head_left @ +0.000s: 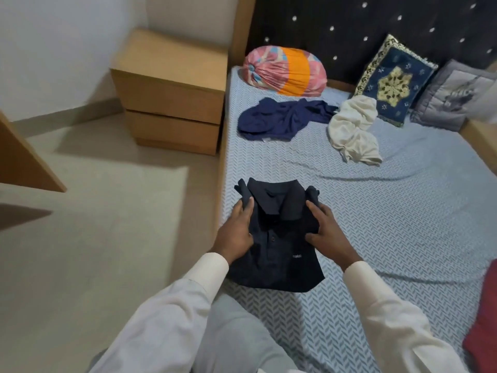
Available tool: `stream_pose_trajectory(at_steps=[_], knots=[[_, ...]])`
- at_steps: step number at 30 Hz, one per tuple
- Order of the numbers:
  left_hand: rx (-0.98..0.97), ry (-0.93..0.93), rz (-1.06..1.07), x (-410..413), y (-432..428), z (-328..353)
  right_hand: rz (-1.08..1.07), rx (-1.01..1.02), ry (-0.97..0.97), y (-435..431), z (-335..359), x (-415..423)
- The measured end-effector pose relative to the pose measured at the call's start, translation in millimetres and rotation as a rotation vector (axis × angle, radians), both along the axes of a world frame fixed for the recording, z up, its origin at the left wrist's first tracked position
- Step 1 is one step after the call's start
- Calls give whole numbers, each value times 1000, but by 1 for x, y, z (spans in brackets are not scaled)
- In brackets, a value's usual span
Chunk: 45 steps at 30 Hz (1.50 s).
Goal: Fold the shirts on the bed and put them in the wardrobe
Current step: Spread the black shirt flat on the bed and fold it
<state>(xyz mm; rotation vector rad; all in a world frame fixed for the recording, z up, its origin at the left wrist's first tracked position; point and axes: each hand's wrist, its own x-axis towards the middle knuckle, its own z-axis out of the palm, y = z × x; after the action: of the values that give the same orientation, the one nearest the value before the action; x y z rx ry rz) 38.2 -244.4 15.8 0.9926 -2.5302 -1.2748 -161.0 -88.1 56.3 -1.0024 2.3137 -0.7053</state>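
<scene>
The bed (403, 224) is taking up the right of the view, its patterned sheet lying slightly rippled. Near its close left edge the dark polo shirt (279, 249) is lying collar up, placket buttons and a small chest logo showing, with both sleeves already turned in, so it is looking like a narrow, partly folded panel. Further up the bed a navy shirt (279, 118) and a cream shirt (355, 130) are lying crumpled just beside each other, still waiting their turn.

The polo is likely handling as light, soft and limp: it is going to sag and unfold if lifted by one corner. The safest hold seems to be along the two folded side edges at shoulder height, keeping the tucked sleeves trapped while the hem is being brought up.

That is roughly where the person is holding. The left grip (238, 232) is closing on the shirt's left edge, thumb on the front and fingers reaching up to the bunched sleeve. The right grip (326, 232) is mirroring it on the right edge, fingers likewise clamping cloth rather than lying flat.
</scene>
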Motion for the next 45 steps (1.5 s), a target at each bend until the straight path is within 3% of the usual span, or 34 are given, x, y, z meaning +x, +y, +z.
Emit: stream_pose_trajectory(at_steps=[10,21,31,34,45], knots=[[-4,-102,80,107,-38,180,69,21,-97,-64,157,103],[6,-40,430,213,-93,368,380,-113,-136,-193,348,175],[-230,86,813,334,-169,438,729,-317,-81,-349,413,292],[-376,23,887,381,-203,451,830,-396,-89,-402,424,339],[-508,-19,1342,524,-282,477,1288,-512,-98,-572,451,517]])
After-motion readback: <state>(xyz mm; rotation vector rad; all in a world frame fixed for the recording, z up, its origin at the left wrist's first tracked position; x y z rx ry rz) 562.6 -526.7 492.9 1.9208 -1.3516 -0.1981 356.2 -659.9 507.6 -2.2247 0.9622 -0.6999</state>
